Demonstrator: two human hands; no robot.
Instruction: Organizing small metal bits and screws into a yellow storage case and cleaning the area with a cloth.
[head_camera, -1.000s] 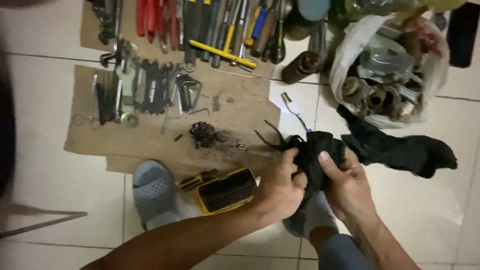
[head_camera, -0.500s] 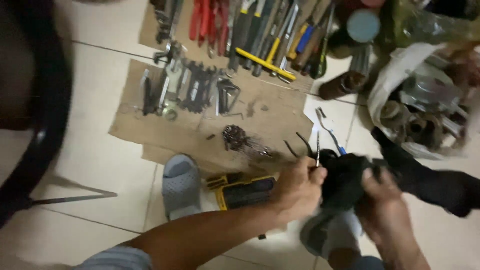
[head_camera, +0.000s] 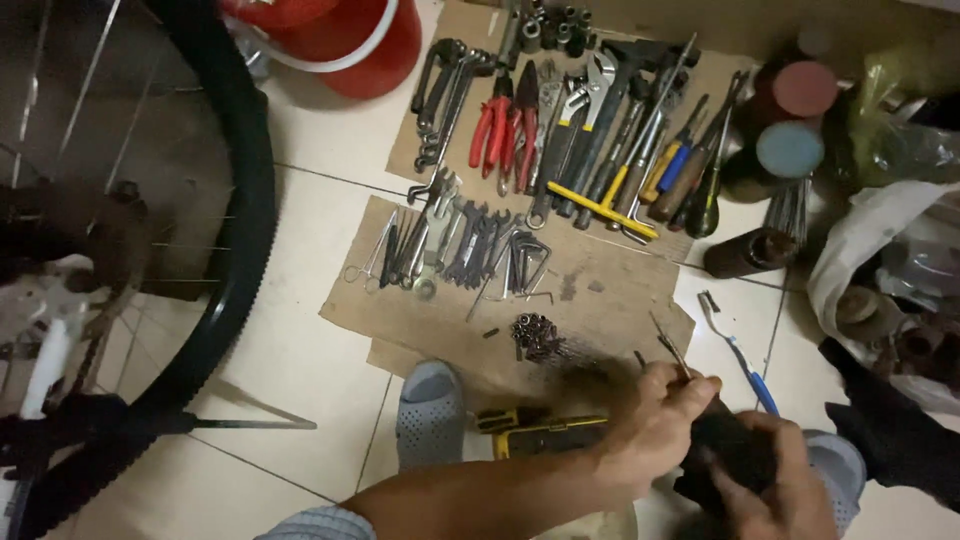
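The left hand (head_camera: 655, 425) pinches thin metal rods (head_camera: 668, 350) against the black rubber piece (head_camera: 725, 455), which the right hand (head_camera: 785, 490) clasps low over the floor; the rods could slip and jab fingers.

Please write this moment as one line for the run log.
left hand: grips black rubber piece | right hand: grips same piece | nearby: yellow tool, cardboard with wrenches, bicycle wheel
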